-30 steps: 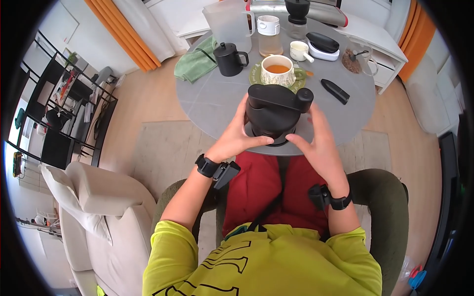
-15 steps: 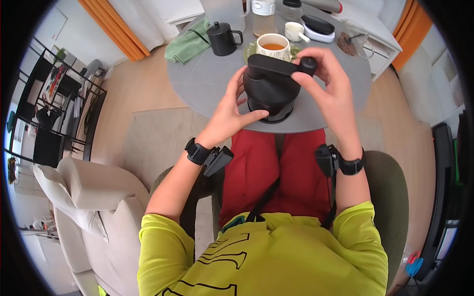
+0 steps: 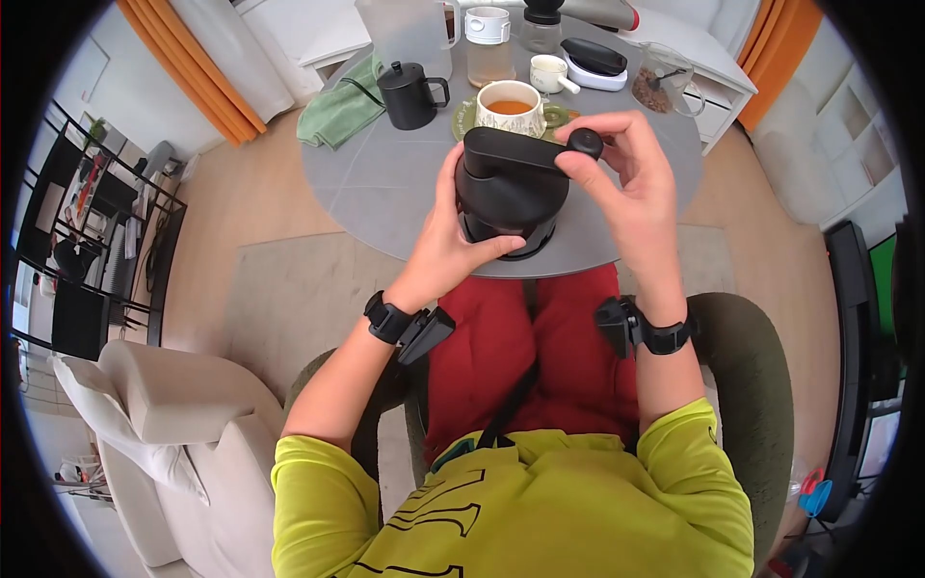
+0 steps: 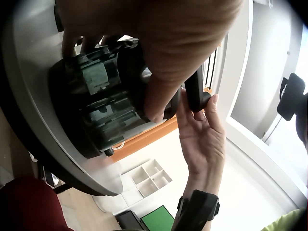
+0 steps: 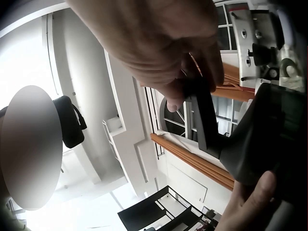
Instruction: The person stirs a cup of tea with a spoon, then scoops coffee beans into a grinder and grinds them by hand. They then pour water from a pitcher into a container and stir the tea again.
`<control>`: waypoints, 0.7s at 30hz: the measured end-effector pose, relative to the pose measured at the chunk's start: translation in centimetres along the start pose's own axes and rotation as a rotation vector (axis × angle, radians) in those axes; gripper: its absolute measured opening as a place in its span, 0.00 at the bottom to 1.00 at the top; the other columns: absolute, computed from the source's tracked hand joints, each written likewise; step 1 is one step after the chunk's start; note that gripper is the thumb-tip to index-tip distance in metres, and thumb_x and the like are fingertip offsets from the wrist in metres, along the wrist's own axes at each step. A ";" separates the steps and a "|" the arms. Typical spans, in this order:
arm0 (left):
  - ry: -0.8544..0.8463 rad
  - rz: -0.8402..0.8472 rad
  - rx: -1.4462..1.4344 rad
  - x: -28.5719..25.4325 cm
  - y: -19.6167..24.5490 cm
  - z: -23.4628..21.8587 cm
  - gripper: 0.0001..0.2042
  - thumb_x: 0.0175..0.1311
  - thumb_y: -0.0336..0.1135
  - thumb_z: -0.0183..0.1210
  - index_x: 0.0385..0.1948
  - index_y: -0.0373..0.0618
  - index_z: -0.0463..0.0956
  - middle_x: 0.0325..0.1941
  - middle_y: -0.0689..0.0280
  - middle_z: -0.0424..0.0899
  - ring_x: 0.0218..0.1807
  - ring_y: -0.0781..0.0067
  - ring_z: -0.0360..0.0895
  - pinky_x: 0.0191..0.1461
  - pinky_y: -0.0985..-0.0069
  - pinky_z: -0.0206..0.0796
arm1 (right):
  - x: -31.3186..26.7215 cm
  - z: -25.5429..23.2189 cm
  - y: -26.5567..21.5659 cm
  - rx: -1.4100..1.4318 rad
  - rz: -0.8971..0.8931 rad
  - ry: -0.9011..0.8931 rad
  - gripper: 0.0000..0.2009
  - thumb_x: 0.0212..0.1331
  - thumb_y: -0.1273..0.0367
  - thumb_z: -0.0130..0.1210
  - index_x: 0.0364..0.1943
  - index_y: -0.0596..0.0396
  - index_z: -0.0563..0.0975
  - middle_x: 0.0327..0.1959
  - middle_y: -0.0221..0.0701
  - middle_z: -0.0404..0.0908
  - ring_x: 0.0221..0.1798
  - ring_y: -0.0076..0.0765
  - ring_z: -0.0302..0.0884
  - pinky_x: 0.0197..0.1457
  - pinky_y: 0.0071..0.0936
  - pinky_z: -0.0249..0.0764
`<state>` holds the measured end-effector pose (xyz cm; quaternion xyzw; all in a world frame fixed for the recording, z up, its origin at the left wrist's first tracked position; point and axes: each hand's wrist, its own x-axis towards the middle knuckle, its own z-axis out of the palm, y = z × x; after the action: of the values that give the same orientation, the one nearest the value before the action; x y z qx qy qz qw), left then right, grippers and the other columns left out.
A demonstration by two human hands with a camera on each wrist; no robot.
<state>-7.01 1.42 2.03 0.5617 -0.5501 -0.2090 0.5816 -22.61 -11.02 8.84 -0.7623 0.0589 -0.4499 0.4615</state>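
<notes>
A black hand grinder (image 3: 511, 193) with a crank arm on top stands at the near edge of the round grey table (image 3: 356, 183). My left hand (image 3: 441, 241) grips its body from the left, thumb across the front. The right hand (image 3: 631, 178) pinches the crank's round knob (image 3: 585, 144) between thumb and fingers. In the left wrist view the dark see-through lower part (image 4: 103, 96) rests on the table. From the right wrist, the crank arm (image 5: 206, 118) runs from the right fingers down to the grinder body.
Behind the grinder are a cup of orange-brown drink (image 3: 509, 108) on a green saucer, a black pot (image 3: 412, 96) on the left, a green cloth (image 3: 337, 111), a lidded jar (image 3: 489, 48), a small white cup (image 3: 549, 73) and a glass vessel (image 3: 660, 87) with brown contents.
My right hand has moved from the grinder's lower body up to the crank knob. The left hand keeps its hold on the body. The head view has shifted.
</notes>
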 end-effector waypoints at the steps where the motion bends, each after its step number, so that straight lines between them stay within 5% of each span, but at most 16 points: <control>1: 0.004 -0.002 0.011 0.0 0.0 0.0 0.54 0.45 0.27 0.72 0.70 0.47 0.36 0.70 0.53 0.55 0.68 0.59 0.60 0.69 0.64 0.57 | 0.1 0.5 0.0 -0.031 -0.032 0.063 0.11 0.63 0.71 0.53 0.47 0.59 0.75 0.46 0.30 0.80 0.52 0.27 0.75 0.55 0.26 0.69; 4: -0.001 0.009 -0.006 0.2 0.1 -0.1 0.53 0.45 0.27 0.72 0.70 0.47 0.37 0.68 0.53 0.57 0.68 0.60 0.61 0.68 0.64 0.58 | -0.1 1.3 -1.8 0.146 0.058 0.147 0.09 0.60 0.72 0.55 0.42 0.61 0.77 0.44 0.30 0.79 0.50 0.27 0.75 0.55 0.26 0.69; 8: 0.011 0.023 -0.016 0.2 -0.2 0.0 0.53 0.45 0.27 0.72 0.69 0.47 0.37 0.68 0.53 0.59 0.67 0.60 0.62 0.68 0.65 0.59 | 0.0 0.1 -1.4 -0.040 -0.043 0.025 0.09 0.57 0.74 0.58 0.41 0.60 0.78 0.43 0.30 0.78 0.49 0.27 0.74 0.56 0.25 0.68; 10: 0.004 0.045 -0.026 0.2 -0.2 0.0 0.52 0.46 0.27 0.72 0.69 0.46 0.38 0.67 0.53 0.59 0.67 0.61 0.62 0.67 0.66 0.59 | 0.0 0.4 -1.0 0.025 -0.007 0.114 0.09 0.55 0.75 0.59 0.41 0.60 0.79 0.43 0.30 0.76 0.48 0.27 0.74 0.55 0.25 0.68; 14: 0.008 0.053 -0.018 0.3 -0.3 -0.1 0.52 0.46 0.27 0.72 0.69 0.46 0.38 0.68 0.54 0.59 0.67 0.61 0.62 0.68 0.66 0.59 | 0.2 0.5 -0.8 -0.064 -0.068 0.102 0.10 0.55 0.76 0.58 0.43 0.58 0.79 0.42 0.30 0.76 0.47 0.26 0.73 0.53 0.24 0.69; 16: -0.029 -0.006 -0.074 0.3 -0.1 -0.1 0.54 0.47 0.28 0.72 0.70 0.46 0.35 0.70 0.56 0.54 0.71 0.61 0.55 0.73 0.63 0.49 | 0.1 0.5 -1.7 -0.027 -0.021 0.087 0.10 0.56 0.75 0.58 0.43 0.58 0.79 0.43 0.29 0.76 0.48 0.26 0.73 0.54 0.24 0.69; 21: -0.025 -0.016 -0.081 0.3 0.0 0.0 0.54 0.47 0.28 0.72 0.70 0.46 0.35 0.70 0.56 0.54 0.70 0.61 0.56 0.72 0.63 0.50 | -0.3 -0.1 -1.0 0.041 0.062 0.055 0.10 0.61 0.75 0.54 0.45 0.60 0.79 0.48 0.30 0.76 0.51 0.27 0.73 0.55 0.24 0.68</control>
<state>-6.90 1.20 2.11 0.5393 -0.5440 -0.2427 0.5953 -23.16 -10.35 9.39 -0.7379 0.0860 -0.4571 0.4890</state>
